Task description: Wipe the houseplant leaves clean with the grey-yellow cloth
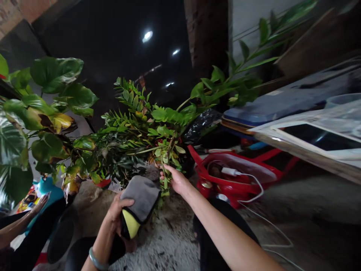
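Observation:
My left hand (115, 210) is closed on a folded cloth (142, 195), grey on one side and yellow on the other with a black edge. The thumb lies over the grey side. To its right, my right hand (177, 180) reaches in among the leaves, its fingers curled round a leafy plant stem (166, 180) that hangs down. Small green leaves stick out above and below these fingers. Behind both hands stands a dense clump of green potted plants (158, 124); their bases are mostly hidden.
A red bag (237, 177) with a white charger and cable (262, 188) sits at the right, beside stacked boards (254, 109). Large yellowing leaves (53, 113) hang at the left. Another person's hand (39, 205) rests at the lower left. A dark glossy panel (121, 37) stands behind.

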Available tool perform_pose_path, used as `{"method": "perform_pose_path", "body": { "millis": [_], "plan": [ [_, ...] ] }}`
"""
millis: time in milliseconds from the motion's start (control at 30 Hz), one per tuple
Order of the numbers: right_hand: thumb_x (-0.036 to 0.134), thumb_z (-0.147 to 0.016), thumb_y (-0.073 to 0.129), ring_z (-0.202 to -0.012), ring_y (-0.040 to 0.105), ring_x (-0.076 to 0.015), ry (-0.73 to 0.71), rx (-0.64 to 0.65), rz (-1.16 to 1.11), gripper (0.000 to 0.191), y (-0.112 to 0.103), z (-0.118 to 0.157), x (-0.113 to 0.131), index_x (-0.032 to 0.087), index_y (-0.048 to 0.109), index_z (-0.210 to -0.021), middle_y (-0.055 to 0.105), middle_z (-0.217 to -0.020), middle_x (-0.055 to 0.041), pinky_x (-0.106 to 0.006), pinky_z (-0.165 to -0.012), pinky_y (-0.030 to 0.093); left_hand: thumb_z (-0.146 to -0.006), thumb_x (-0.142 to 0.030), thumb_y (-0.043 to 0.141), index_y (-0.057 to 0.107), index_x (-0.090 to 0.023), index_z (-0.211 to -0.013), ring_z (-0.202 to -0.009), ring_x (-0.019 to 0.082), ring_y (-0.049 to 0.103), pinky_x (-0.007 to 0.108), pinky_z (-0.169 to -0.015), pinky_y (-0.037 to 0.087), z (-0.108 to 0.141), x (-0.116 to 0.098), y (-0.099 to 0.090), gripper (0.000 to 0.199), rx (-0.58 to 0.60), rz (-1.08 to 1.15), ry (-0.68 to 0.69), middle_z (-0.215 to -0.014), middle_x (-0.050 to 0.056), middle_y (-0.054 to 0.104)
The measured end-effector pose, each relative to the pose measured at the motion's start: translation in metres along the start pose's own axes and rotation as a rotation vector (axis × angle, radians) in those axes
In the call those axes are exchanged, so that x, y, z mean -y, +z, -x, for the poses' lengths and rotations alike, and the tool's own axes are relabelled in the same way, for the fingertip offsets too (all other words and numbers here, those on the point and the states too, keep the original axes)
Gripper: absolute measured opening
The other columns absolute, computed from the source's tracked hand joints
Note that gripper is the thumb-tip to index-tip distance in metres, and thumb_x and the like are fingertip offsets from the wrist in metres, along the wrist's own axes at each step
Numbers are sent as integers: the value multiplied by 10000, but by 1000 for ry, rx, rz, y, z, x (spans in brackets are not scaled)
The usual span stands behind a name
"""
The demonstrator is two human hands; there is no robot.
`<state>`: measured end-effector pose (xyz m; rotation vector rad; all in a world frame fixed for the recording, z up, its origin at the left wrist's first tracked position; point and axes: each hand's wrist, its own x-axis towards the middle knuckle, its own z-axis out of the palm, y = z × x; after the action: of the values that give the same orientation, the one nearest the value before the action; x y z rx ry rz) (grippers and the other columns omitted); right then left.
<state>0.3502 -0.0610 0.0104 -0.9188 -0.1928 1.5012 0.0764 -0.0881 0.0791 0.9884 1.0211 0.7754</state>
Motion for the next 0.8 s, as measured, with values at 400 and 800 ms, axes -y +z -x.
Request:
{"method": "perform_pose_path", "body": {
  "millis": [400, 800],
  "plan": [
    [248, -927, 593, -504, 669, -162, -8, 18, 79, 90, 20, 5, -9, 209, 666, -962, 715, -622, -2, -227, -399, 482, -465, -213, 895, 735, -168, -942, -696, 210, 673, 330, -711, 533, -21, -25, 45, 506, -49, 17, 95, -774, 28, 760],
    [306, -929, 556, -597, 710, -199, -34, 72, 130, 185, 11, -4, -8, 195, 663, -1031, 733, -671, -37, -271, -471, 528, -495, -279, 893, 709, -183, -1047, -759, 209, 674, 327, -762, 523, -39, -66, 70, 591, -47, 171, 385, -876, 29, 752]
  ]
}}
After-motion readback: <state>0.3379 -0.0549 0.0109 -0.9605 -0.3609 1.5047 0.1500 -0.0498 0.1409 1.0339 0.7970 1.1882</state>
